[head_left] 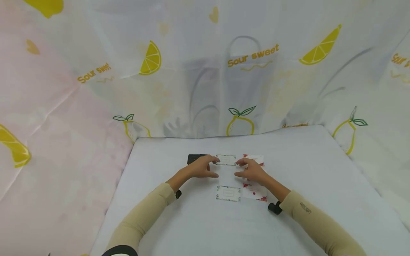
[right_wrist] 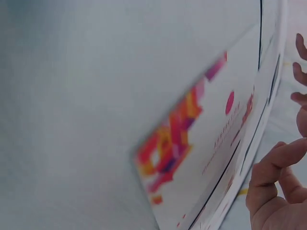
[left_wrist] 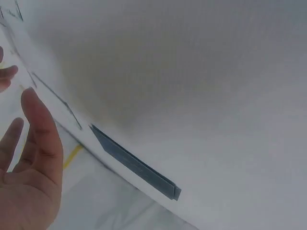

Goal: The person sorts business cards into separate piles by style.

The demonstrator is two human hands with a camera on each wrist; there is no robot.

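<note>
My left hand (head_left: 201,167) hovers by the left edge of a far white card with a leafy border (head_left: 226,160). Its thumb and fingers are apart, with nothing visible between them; the left wrist view also shows this hand (left_wrist: 36,167). Across from it, my right hand (head_left: 253,171) has thumb and forefinger spread near that card's right side. It partly covers a red-cornered card (head_left: 256,159). Whether fingertips touch the far card I cannot tell. Nearer lie another leafy-bordered card (head_left: 228,193) and a red-patterned card (head_left: 255,192), seen large in the right wrist view (right_wrist: 216,124).
A small stack of dark cards (head_left: 194,158) lies left of the far card, partly behind my left hand; the left wrist view shows the dark stack (left_wrist: 136,165) edge-on. The table (head_left: 179,227) has a white cover. A lemon-print curtain (head_left: 179,89) hangs along its back and sides.
</note>
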